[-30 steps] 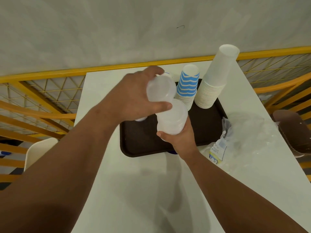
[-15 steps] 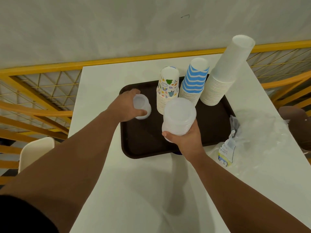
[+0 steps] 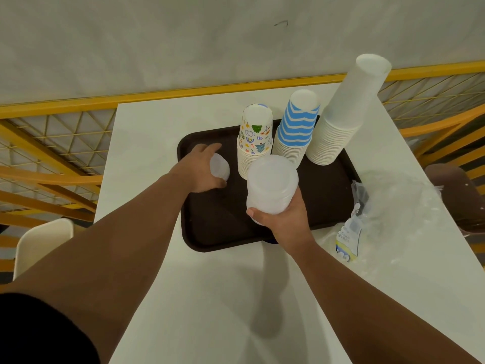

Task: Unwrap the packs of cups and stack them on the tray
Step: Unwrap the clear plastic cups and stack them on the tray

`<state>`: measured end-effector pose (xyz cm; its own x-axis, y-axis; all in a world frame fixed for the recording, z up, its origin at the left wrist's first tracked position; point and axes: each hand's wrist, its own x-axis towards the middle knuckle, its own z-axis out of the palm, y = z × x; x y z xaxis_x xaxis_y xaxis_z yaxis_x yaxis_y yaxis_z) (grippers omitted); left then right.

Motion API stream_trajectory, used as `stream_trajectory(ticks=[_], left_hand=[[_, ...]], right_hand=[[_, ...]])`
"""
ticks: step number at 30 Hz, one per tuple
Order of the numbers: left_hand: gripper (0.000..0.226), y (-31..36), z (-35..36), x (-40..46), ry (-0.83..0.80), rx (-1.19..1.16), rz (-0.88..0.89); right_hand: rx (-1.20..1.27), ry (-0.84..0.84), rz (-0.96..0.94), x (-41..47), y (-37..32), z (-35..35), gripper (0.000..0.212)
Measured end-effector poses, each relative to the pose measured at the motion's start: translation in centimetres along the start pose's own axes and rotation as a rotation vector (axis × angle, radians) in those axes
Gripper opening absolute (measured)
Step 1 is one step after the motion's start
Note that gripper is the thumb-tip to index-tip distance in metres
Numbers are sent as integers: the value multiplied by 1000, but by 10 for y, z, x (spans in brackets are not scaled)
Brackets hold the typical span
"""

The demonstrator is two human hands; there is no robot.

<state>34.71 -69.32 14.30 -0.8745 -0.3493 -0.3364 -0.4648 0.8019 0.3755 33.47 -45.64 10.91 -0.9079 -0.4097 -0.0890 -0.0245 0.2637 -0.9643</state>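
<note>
Translucent plastic cup (image 3: 220, 168) is sitting on the brown tray (image 3: 325, 195), your left hand (image 3: 202, 170) curling around it; your right hand (image 3: 284, 219) is gripping the clear stack (image 3: 271, 187), patterned stack (image 3: 256, 143) just beyond.

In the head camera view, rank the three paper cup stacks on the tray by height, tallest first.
1. plain white stack, clearly tallest.
2. blue striped stack.
3. cartoon print stack.
The last two look close; the wide-angle lens makes that order unsure.
</note>
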Motion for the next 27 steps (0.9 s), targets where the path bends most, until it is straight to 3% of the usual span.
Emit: stream_trajectory(ticks=[6, 11, 13, 16, 18, 20, 23, 27], left_hand=[[94, 5, 4, 4, -54, 109, 18], [112, 11, -14, -13, -39, 106, -29], [89, 17, -31, -32, 76, 88, 0], [31, 40, -55, -73, 404, -126, 189], [18, 66, -67, -102, 480, -287, 343], [32, 90, -70, -118, 392, -237, 447], [55, 116, -66, -124, 233, -39, 440], [53, 130, -58, -124, 145, 96, 375]], right_hand=[[-18, -14, -9, -1, 1, -2, 92], [-5, -12, -28, 0, 1, -3, 91], [0, -15, -29, 0, -1, -3, 91], [8, -20, -42, -1, -5, -4, 95], [31, -25, -40, -2, -8, -5, 97], [60, -33, -29, -3, -11, -6, 96], [95, -45, -32, -5, -10, -9, 91], [92, -81, 10, -6, -11, -9, 92]])
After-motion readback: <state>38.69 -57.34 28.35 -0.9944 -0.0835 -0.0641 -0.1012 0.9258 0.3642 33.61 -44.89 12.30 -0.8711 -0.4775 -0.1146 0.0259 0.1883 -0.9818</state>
